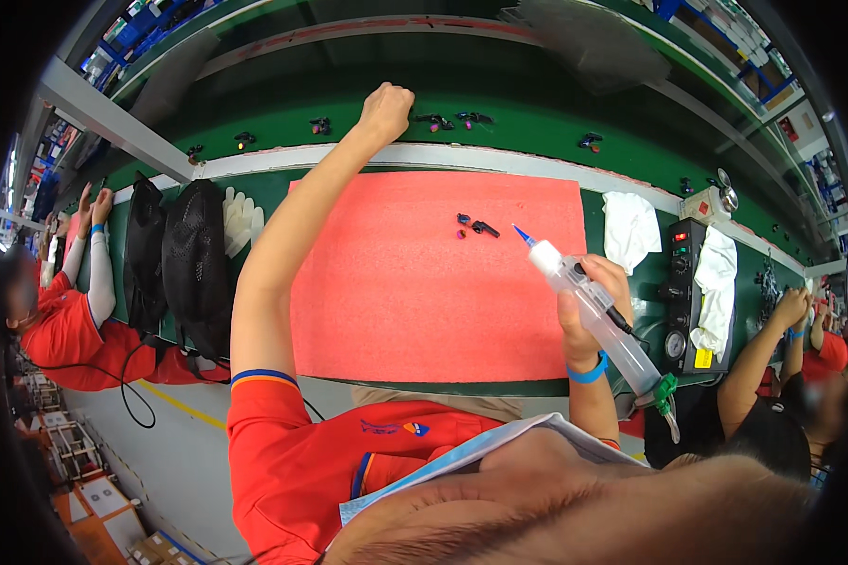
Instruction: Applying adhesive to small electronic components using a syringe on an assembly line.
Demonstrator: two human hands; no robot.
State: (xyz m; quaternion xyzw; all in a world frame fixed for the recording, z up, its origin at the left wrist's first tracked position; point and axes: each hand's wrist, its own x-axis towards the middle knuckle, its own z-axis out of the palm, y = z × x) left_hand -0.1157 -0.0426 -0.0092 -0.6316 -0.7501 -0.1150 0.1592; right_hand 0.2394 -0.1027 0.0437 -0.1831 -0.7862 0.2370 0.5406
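Note:
My right hand [592,306] is wrapped round a clear dispensing syringe [601,315] with a white collar, a blue tapered tip and a green cap with tubing at its rear. The tip points up and left over the pink foam mat [377,282], near a small group of black parts [481,228] with a purple-pink piece. Stretched out over the green conveyor belt, my left hand [386,111] is closed; what its fingers hold, if anything, is hidden. Just right of it lie small black parts [435,122] on the belt.
More black parts [320,125] are spaced along the belt [528,113]. Left of the mat are white gloves [242,221] and a black mesh bag [196,254]. To the right are a white cloth [631,231] and a black dispenser controller [685,292]. Co-workers sit on both sides.

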